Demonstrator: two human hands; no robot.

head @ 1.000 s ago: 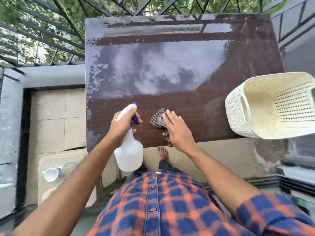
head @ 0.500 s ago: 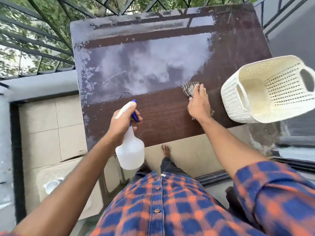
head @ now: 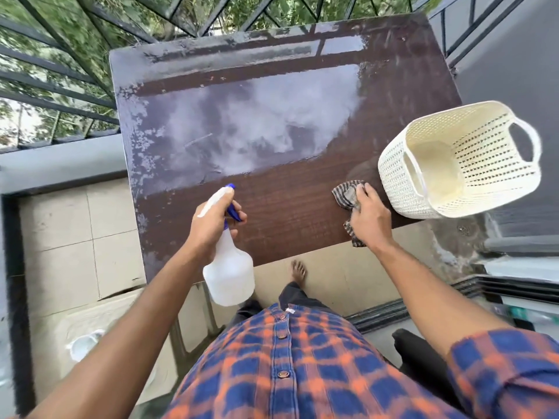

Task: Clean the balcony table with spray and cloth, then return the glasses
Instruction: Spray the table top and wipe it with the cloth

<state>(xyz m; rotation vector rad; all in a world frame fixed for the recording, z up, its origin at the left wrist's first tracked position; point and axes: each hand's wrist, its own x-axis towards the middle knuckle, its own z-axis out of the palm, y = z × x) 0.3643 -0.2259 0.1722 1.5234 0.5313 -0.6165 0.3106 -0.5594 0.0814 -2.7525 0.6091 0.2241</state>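
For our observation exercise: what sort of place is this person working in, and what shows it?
Most likely a home balcony, probably above ground level: a metal railing with treetops beyond it, a tiled floor, and a small table standing by the railing.

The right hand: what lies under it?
A striped cloth on the table; its ends show beyond the right hand, its middle is covered.

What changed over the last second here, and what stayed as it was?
The right hand slid the cloth rightward along the near strip of the table, from beside the spray bottle to next to the basket. The left hand kept gripping the spray bottle; the basket stayed put.
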